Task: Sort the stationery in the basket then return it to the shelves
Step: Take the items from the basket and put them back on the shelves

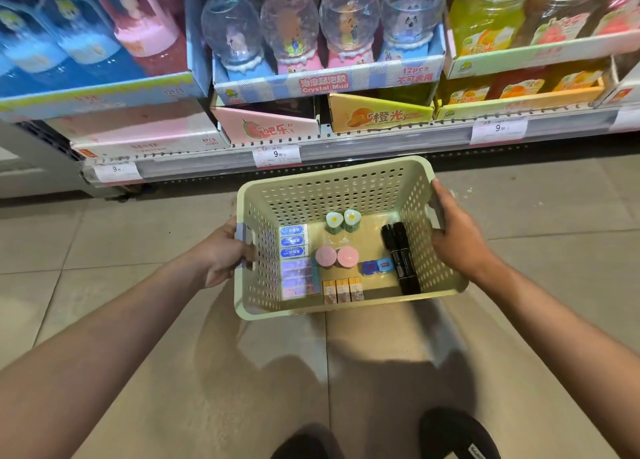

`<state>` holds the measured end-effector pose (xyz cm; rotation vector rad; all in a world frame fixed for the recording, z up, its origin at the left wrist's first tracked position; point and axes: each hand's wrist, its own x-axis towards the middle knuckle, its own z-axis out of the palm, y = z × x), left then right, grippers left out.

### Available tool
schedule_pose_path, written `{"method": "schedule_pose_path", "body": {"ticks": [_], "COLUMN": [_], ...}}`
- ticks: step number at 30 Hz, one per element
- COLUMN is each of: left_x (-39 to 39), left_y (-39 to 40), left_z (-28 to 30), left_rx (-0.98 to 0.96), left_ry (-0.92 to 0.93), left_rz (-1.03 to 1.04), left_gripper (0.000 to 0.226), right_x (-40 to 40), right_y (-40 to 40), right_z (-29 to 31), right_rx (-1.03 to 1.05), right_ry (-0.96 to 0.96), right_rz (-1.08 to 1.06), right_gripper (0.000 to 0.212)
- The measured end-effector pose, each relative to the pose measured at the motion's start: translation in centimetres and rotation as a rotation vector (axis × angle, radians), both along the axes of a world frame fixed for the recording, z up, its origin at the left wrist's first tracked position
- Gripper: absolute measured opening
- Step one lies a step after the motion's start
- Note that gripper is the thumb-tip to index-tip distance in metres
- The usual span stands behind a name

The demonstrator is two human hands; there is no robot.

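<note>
I hold a pale green perforated basket [332, 181] above the floor, in front of the shelves. My left hand [225, 254] grips its left handle and my right hand [457, 236] grips its right rim. Inside, stationery lies in groups: blue and purple eraser boxes [294, 261] along the left wall, two green egg-topped items [343, 221] at the back, two pink round items [337, 257] in the middle, three small orange boxes [343, 289] at the front, two blue correction tapes [377, 267], and two black markers [401, 257] at the right.
The shelf [346, 146] ahead carries display boxes of crystal mud globes [322, 35], blue and pink jars [86, 32] at left, yellow and red jars [519, 15] at right, with price tags [277, 154] on the rail. Tiled floor lies below; my black shoes [453, 434] show at the bottom.
</note>
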<state>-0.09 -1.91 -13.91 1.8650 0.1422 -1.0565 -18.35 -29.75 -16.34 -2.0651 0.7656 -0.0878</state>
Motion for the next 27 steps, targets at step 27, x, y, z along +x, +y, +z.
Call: {"method": "schedule_pose_path", "body": {"ticks": [27], "left_x": [2.7], "left_y": [2.1], "left_z": [12.3], "left_rx": [0.024], "left_ry": [-0.261], "left_rz": [-0.069], "left_gripper": [0.059], "right_x": [2.5], "right_y": [0.6], "right_z": [13.4], "right_rx": [0.005], "right_ry": [-0.074], "right_rz": [-0.001], "right_gripper": [0.074]}}
